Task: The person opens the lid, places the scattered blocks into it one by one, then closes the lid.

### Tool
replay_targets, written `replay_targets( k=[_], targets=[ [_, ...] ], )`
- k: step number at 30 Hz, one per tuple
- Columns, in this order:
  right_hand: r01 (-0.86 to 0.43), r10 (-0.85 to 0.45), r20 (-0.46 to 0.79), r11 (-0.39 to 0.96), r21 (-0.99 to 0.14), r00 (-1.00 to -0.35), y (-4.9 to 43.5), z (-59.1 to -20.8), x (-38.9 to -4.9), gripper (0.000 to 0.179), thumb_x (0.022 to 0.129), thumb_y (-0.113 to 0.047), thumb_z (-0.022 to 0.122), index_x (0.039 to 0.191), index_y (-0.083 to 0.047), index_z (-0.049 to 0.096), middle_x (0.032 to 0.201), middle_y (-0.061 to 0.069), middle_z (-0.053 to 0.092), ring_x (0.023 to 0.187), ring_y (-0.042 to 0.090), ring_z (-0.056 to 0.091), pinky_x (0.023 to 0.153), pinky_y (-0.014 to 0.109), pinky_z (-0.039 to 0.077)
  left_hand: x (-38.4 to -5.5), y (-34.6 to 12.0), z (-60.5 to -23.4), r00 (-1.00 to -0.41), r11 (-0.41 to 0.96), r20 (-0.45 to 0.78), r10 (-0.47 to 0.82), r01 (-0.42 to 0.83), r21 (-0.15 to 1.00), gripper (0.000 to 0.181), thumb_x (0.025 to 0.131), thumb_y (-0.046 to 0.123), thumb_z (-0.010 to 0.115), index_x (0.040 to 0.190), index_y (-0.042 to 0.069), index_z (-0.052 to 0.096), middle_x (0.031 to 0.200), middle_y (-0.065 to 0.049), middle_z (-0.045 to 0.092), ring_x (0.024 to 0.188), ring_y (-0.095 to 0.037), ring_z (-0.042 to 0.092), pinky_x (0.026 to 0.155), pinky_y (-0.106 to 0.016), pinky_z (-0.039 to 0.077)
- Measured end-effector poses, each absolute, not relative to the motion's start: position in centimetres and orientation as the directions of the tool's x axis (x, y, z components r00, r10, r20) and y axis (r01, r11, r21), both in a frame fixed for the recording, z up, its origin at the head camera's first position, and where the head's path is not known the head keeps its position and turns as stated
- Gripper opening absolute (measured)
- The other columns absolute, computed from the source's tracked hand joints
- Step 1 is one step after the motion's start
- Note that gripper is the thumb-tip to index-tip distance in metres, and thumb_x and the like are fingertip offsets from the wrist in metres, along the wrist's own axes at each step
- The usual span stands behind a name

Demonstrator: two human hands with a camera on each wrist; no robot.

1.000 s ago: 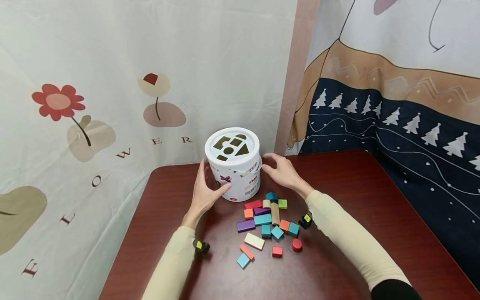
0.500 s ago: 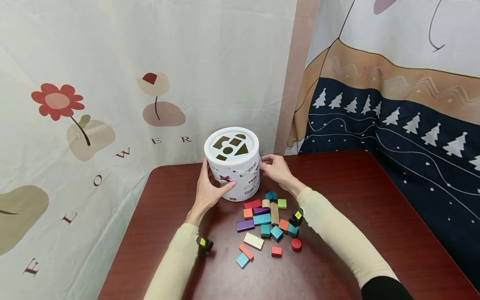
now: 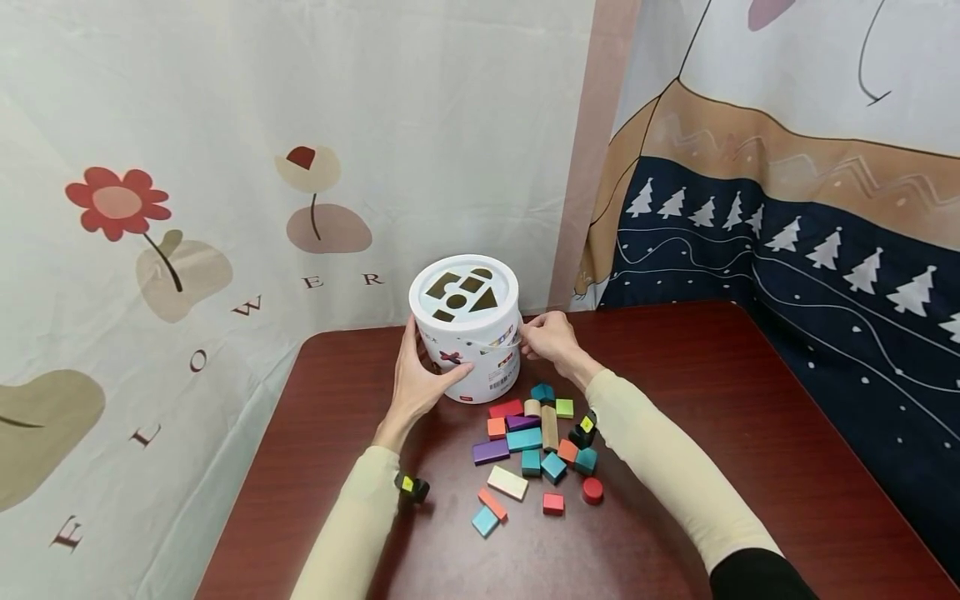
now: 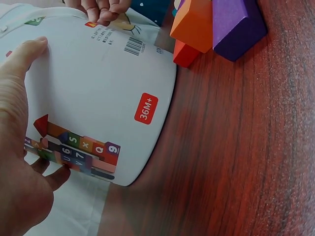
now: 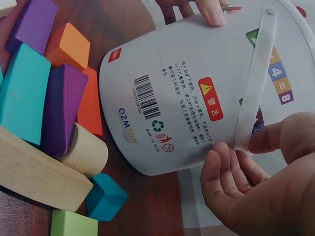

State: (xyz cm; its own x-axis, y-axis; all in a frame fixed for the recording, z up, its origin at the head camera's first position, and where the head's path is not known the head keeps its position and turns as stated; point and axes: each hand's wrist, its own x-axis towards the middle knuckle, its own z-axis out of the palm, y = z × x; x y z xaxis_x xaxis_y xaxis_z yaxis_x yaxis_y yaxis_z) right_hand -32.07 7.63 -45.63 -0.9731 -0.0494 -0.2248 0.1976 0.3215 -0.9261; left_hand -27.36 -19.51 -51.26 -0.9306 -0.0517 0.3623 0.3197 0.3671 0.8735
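Observation:
A white lidded toy bucket (image 3: 486,365) stands upright at the table's back edge. Its lid (image 3: 428,305) has several dark cut-outs in different shapes. My left hand (image 3: 417,385) holds the bucket from the left, thumb across the front and fingers round the side, partly hidden behind it. On the opposite side, my right hand (image 3: 553,340) pinches the white strap handle (image 5: 256,83) between thumb and fingers. The handle hangs down along the bucket's wall. Printed pictures, a barcode and a red 36M+ mark show on the bucket in the left wrist view.
Several coloured blocks lie in front of the bucket, among them a purple block (image 3: 491,452), a cream block (image 3: 507,482) and a red cylinder (image 3: 592,490). The dark red table (image 3: 315,467) meets a printed cloth backdrop (image 3: 480,125) behind.
My right hand has come left to the bucket's side, and its fingers have closed on the handle. My left thumb has moved slightly right across the front. The bucket stays in place.

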Motion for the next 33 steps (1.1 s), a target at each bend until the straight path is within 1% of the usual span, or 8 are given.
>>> replay_targets(
  k=[3, 6, 13, 21, 25, 29, 31, 33],
  targets=[
    [0.159, -0.03, -0.184, 0.387, -0.909, -0.982, 7.4, -45.4, -32.0, 0.027, 0.111, -0.021, 0.068, 0.116, 0.002, 0.08, 0.088, 0.01, 0.074, 0.078, 0.021, 0.075, 0.085, 0.04, 0.071, -27.4, -19.5, -51.3, -0.93, 0.373, 0.363, -0.053, 0.319, 0.871, 0.132, 0.077, 0.033, 0.106, 0.179, 0.042, 0.023, 0.178, 0.001, 0.042, 0.156, -0.025, 0.052, 0.128, -0.055, 0.05],
    [0.135, -0.011, -0.153, 0.414, -0.9, -0.988, 7.3, -45.0, -31.8, 0.025, 0.109, -0.02, 0.067, 0.111, 0.0, 0.082, 0.083, 0.009, 0.075, 0.077, 0.022, 0.077, 0.088, 0.045, 0.071, -27.4, -19.5, -51.3, -0.932, 0.379, 0.359, -0.056, 0.313, 0.871, 0.132, 0.077, 0.033, 0.106, 0.179, 0.042, 0.022, 0.179, 0.002, 0.041, 0.157, -0.024, 0.05, 0.129, -0.055, 0.049],
    [0.094, 0.024, -0.092, 0.337, -0.937, -0.996, 7.9, -43.7, -31.7, 0.021, 0.106, -0.018, 0.069, 0.112, -0.001, 0.081, 0.089, 0.01, 0.08, 0.08, 0.027, 0.08, 0.065, 0.024, 0.063, -27.4, -19.4, -51.3, -0.93, 0.34, 0.363, -0.064, 0.321, 0.884, 0.134, 0.075, 0.024, 0.107, 0.179, 0.036, 0.024, 0.179, -0.003, 0.041, 0.159, -0.031, 0.049, 0.129, -0.059, 0.048],
    [0.023, 0.046, -0.017, 0.14, -0.99, -0.999, 8.5, -41.3, -31.7, 0.028, 0.107, -0.018, 0.069, 0.127, 0.0, 0.071, 0.092, 0.005, 0.076, 0.077, 0.015, 0.075, 0.082, 0.03, 0.069, -27.4, -19.6, -51.2, -0.933, 0.363, 0.357, -0.055, 0.314, 0.877, 0.131, 0.077, 0.034, 0.107, 0.178, 0.041, 0.024, 0.176, 0.001, 0.045, 0.156, -0.024, 0.052, 0.128, -0.054, 0.05],
    [-0.012, 0.039, 0.017, 0.114, -0.993, -0.999, 8.3, -39.9, -31.7, 0.035, 0.107, -0.02, 0.072, 0.135, 0.0, 0.07, 0.102, 0.007, 0.077, 0.09, 0.025, 0.079, 0.089, 0.029, 0.069, -27.4, -19.7, -51.2, -0.934, 0.372, 0.353, -0.05, 0.311, 0.875, 0.131, 0.077, 0.034, 0.106, 0.179, 0.04, 0.023, 0.177, 0.0, 0.044, 0.157, -0.024, 0.052, 0.129, -0.054, 0.049],
    [-0.045, 0.036, 0.05, 0.132, -0.99, -0.998, 7.8, -38.6, -31.6, 0.041, 0.105, -0.021, 0.075, 0.141, 0.0, 0.069, 0.109, 0.011, 0.077, 0.107, 0.04, 0.079, 0.087, 0.026, 0.066, -27.5, -19.7, -51.2, -0.935, 0.372, 0.352, -0.048, 0.311, 0.875, 0.132, 0.077, 0.033, 0.106, 0.18, 0.038, 0.022, 0.177, -0.002, 0.045, 0.156, -0.027, 0.053, 0.128, -0.054, 0.05],
    [-0.074, 0.039, 0.082, 0.16, -0.984, -0.996, 7.4, -38.0, -31.5, 0.043, 0.104, -0.021, 0.076, 0.142, -0.001, 0.07, 0.109, 0.01, 0.076, 0.108, 0.039, 0.078, 0.083, 0.023, 0.063, -27.5, -19.7, -51.2, -0.936, 0.371, 0.349, -0.048, 0.308, 0.876, 0.132, 0.078, 0.034, 0.106, 0.18, 0.038, 0.022, 0.177, -0.002, 0.044, 0.156, -0.027, 0.053, 0.128, -0.054, 0.05],
    [-0.117, 0.043, 0.128, 0.203, -0.972, -0.991, 6.8, -37.3, -31.4, 0.044, 0.102, -0.021, 0.077, 0.141, -0.002, 0.071, 0.108, 0.009, 0.075, 0.105, 0.031, 0.078, 0.08, 0.02, 0.06, -27.5, -19.8, -51.2, -0.937, 0.374, 0.345, -0.05, 0.302, 0.877, 0.133, 0.078, 0.035, 0.106, 0.18, 0.038, 0.021, 0.178, -0.002, 0.043, 0.157, -0.027, 0.052, 0.128, -0.054, 0.05]
  ],
)
